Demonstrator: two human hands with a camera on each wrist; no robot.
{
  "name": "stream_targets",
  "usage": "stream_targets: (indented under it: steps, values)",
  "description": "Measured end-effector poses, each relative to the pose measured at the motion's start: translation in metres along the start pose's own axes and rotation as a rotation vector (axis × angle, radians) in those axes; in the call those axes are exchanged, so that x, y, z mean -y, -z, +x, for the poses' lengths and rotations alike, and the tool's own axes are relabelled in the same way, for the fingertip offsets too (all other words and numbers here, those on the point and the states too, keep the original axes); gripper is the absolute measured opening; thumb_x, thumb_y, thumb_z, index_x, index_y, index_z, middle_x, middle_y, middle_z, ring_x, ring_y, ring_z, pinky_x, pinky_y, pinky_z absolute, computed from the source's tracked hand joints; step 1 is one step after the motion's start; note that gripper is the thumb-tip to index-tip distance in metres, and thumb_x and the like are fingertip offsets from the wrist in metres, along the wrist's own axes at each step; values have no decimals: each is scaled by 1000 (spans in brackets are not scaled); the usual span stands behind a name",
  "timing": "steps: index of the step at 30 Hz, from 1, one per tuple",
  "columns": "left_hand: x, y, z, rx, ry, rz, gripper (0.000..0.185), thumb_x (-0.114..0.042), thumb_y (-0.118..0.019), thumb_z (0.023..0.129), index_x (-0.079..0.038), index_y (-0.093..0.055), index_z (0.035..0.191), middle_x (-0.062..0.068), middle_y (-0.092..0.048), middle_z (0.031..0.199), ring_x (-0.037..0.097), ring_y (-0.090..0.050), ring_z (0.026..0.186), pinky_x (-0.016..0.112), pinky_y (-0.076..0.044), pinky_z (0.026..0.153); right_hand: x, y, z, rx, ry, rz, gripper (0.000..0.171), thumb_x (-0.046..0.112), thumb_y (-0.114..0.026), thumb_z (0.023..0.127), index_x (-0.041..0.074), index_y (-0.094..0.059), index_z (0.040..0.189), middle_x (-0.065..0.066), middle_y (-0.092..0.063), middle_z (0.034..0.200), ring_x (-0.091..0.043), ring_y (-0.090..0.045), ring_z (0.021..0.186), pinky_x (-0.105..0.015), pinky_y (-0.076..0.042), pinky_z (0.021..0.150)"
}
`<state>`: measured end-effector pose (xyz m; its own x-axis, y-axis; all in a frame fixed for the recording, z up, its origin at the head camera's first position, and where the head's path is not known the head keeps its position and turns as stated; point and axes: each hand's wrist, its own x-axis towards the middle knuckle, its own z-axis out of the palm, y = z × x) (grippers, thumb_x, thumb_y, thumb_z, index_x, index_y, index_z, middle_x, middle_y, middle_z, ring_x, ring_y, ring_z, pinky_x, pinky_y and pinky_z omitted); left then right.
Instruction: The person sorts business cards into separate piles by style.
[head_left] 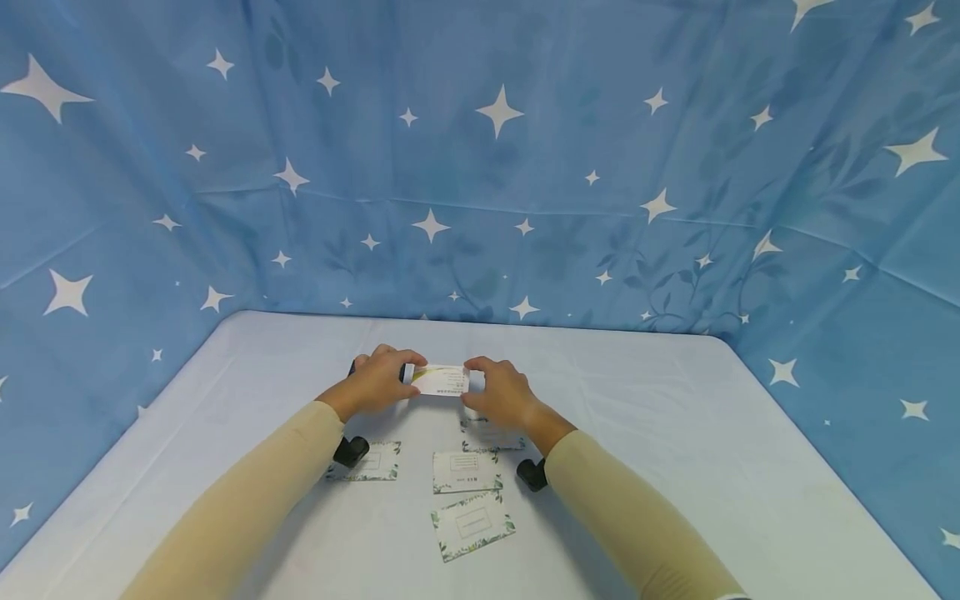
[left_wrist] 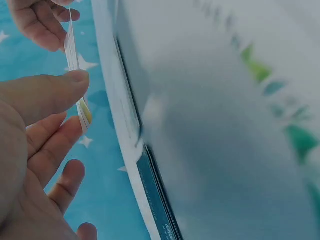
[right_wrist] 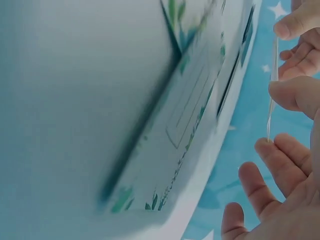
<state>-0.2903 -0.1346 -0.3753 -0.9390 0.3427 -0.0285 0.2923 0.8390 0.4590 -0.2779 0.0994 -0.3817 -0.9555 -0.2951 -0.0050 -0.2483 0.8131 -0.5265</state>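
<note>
Leaf-bordered cards (head_left: 472, 522) lie on table (head_left: 675, 467) beneath held card (head_left: 441, 380).

Pale bluish-white table (head_left: 675, 467) spreading out in front of me, rounded far corners, blue cloth backdrop (head_left: 525, 183) with white stars and faint leaf prints hung behind it and wrapping round left and right, soft even light, creases across the fabric

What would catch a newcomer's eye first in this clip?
Probably the small white card held up above the middle of the table, with the left hand pinching one end and the right hand the other. Next, the leaf-bordered cards lying flat on the table nearer the person, and the blue star-patterned cloth hanging all around.
</note>
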Motion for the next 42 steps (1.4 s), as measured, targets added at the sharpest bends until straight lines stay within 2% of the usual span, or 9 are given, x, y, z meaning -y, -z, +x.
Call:
stream_targets:
  steps: [4, 9, 19, 25, 33, 42]
  values:
    - [3, 0, 12, 18, 57, 3, 48, -26, -75, 92, -21, -61, 137, 9, -58, 132, 30, -40, 126, 56, -24, 99, 2, -3, 14, 33, -50, 14, 59, 34, -69, 94, 18, -51, 147, -11, -56, 139, -32, -49, 129, -52, -38, 104]
    - [9, -4, 20, 25, 73, 10, 46, -23, -73, 92, -19, -60, 137, 8, -60, 130, 31, -39, 126, 55, -23, 97, 2, -9, 26, 48, -64, 33, 58, 29, -67, 94, 15, -50, 147, -9, -52, 146, -32, -42, 138, -50, -33, 109]
    - [13, -10, 27, 56, 91, 21, 48, -22, -72, 93, -17, -59, 139, 10, -58, 133, 31, -41, 125, 57, -24, 98, 0, -16, 32, 59, -63, 12, 56, 22, -65, 96, 7, -48, 147, -13, -53, 145, -31, -42, 139, -44, -32, 111]
    - [11, -11, 29, 81, 112, 40, 53, -23, -69, 95, -18, -54, 145, 13, -53, 142, 35, -38, 132, 59, -24, 99, -1, -18, 36, 66, -93, -35, 55, 27, -65, 96, 9, -50, 146, -15, -53, 144, -32, -43, 138, -45, -33, 111]
    - [8, -10, 28, 85, 150, 48, 52, -24, -69, 95, -15, -56, 144, 10, -57, 137, 34, -40, 129, 57, -23, 97, 0, -19, 36, 69, -100, -35, 54, 27, -65, 97, 9, -51, 145, -15, -53, 144, -32, -43, 138, -45, -33, 111]
    - [9, -9, 30, 80, 138, 69, 49, -25, -70, 95, -15, -58, 142, 8, -57, 138, 34, -40, 129, 58, -24, 99, 5, -19, 41, 75, -86, -99, 48, 26, -63, 97, 9, -55, 142, -12, -57, 140, -30, -46, 136, -44, -34, 110]
